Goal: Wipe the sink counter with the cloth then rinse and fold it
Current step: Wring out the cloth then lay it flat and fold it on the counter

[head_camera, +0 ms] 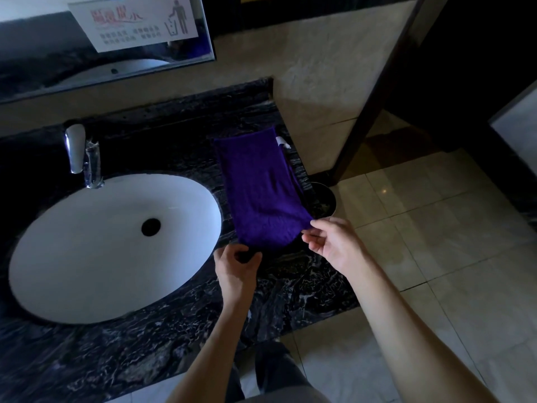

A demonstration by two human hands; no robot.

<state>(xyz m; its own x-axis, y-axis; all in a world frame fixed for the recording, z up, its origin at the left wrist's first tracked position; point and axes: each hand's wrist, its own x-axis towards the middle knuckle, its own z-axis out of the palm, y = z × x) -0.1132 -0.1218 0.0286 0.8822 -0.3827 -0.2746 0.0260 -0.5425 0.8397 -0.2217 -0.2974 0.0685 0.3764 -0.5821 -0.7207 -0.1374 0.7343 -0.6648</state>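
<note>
A purple cloth [257,187] lies folded lengthwise on the black marble counter [290,286], to the right of the white oval sink [87,257]. A white label [282,141] sticks out at its far right corner. My right hand [328,239] pinches the cloth's near right corner between thumb and fingers. At the near left corner, my left hand [236,266] has its fingers curled round the cloth's edge. The near end of the cloth is lifted slightly off the counter.
A chrome faucet [82,155] stands behind the sink. A mirror [72,59] with a paper sign hangs above. A round metal bin [324,199] sits on the tiled floor right of the counter's edge. A dark partition post [374,97] stands further right.
</note>
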